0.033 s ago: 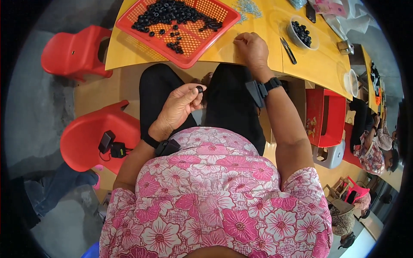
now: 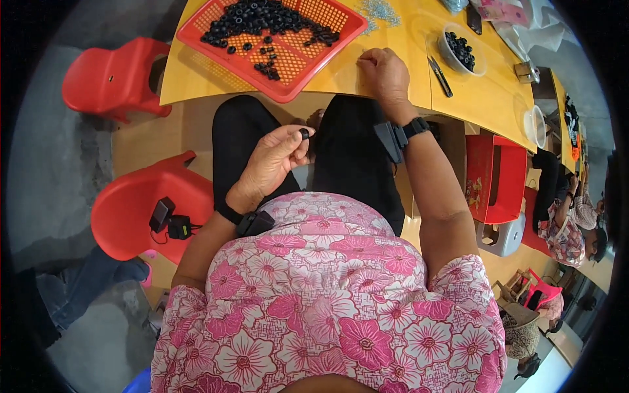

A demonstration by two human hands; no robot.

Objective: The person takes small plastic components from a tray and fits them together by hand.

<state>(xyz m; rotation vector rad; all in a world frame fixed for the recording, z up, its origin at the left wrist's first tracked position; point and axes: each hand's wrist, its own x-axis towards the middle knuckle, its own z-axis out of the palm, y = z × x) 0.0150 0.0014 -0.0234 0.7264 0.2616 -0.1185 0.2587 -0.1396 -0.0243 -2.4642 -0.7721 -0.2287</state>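
My left hand (image 2: 274, 160) is held over my lap, thumb and forefinger pinching a small black ring-shaped part (image 2: 304, 133). My right hand (image 2: 385, 75) rests at the near edge of the yellow table (image 2: 419, 85). Its fingers are curled together at the tips, and whatever they may hold is too small or hidden to make out. To the left of that hand sits a red plastic basket (image 2: 308, 73), its corner jutting past the table edge. A heap of black ring-shaped parts (image 2: 255, 19) fills its far side, with a few small loose ones nearer.
Right of my right hand lie black-handled tweezers or snips (image 2: 440, 77) and a clear bowl of black parts (image 2: 460, 52). Small clear or silvery pieces (image 2: 379, 13) are scattered behind. Red chairs (image 2: 147, 209) stand on the left, one bearing small black devices. Other people sit at far right.
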